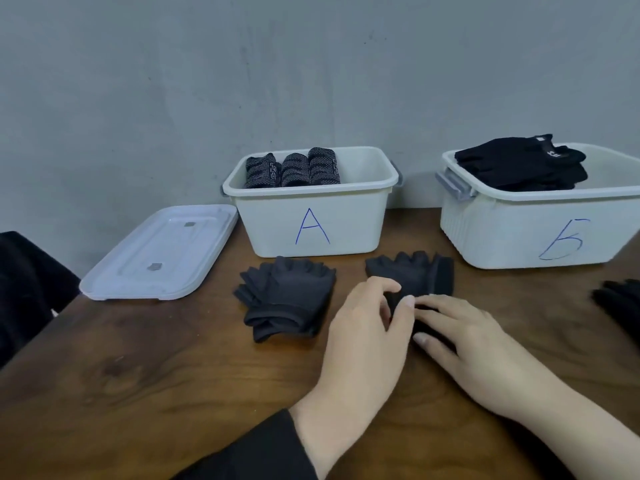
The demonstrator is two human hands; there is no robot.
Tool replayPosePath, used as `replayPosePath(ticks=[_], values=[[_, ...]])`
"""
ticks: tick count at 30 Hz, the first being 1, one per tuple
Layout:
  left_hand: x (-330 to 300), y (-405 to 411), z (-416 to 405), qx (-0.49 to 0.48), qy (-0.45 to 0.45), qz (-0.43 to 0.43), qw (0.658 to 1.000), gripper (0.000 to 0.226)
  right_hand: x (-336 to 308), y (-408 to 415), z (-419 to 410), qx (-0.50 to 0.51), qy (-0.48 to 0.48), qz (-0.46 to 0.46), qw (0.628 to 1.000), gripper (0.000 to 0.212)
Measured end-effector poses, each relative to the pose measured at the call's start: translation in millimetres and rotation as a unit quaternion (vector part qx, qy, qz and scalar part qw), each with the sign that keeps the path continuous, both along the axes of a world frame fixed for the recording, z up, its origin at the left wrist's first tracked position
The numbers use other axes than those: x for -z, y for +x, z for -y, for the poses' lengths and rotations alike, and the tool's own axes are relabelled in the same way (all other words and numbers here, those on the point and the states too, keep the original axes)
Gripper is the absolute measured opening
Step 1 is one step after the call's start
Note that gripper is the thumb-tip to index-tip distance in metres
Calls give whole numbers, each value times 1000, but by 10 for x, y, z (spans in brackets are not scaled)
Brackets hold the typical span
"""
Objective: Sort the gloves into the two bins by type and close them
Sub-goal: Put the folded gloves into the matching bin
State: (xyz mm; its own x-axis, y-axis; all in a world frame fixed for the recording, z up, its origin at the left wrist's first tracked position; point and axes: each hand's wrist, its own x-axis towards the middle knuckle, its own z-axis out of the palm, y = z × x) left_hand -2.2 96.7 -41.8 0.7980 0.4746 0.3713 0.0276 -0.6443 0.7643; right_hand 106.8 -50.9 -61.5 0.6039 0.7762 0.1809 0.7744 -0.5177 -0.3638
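A white bin marked A [313, 216] holds three rolled grey patterned gloves [294, 168]. To its right, the white bin marked Б [519, 233] carries a stack of black gloves [523, 164]. A pile of dark grey fingerless gloves [285, 297] lies in front of bin A. Another dark fingerless glove [419, 273] lies between the bins, nearer me. My left hand [367, 327] pinches its near edge with thumb and fingers. My right hand [474, 348] rests flat on the same glove's near part, hiding it.
A white lid [162, 254] lies flat on the wooden table [138, 375] left of bin A. More black gloves [620, 303] sit at the right edge. A dark object [24, 289] stands at the far left. A grey wall runs behind the bins.
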Motion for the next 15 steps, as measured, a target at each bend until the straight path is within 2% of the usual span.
replayPosePath(ticks=[4, 7, 11, 15], values=[[-106, -315, -417, 2, 206, 7, 979, 27, -41, -57, -24, 14, 7, 1, 1000, 60], [-69, -436, -867, -51, 304, -58, 950, 42, -40, -133, -37, 12, -11, 6, 1000, 58], [3, -536, -1106, -33, 298, -212, 930, 52, -65, -236, -70, 8, 2, 7, 1000, 55], [-40, -542, -1090, -34, 292, -200, 935, 49, -87, -333, -116, -20, 5, 5, 1000, 57]])
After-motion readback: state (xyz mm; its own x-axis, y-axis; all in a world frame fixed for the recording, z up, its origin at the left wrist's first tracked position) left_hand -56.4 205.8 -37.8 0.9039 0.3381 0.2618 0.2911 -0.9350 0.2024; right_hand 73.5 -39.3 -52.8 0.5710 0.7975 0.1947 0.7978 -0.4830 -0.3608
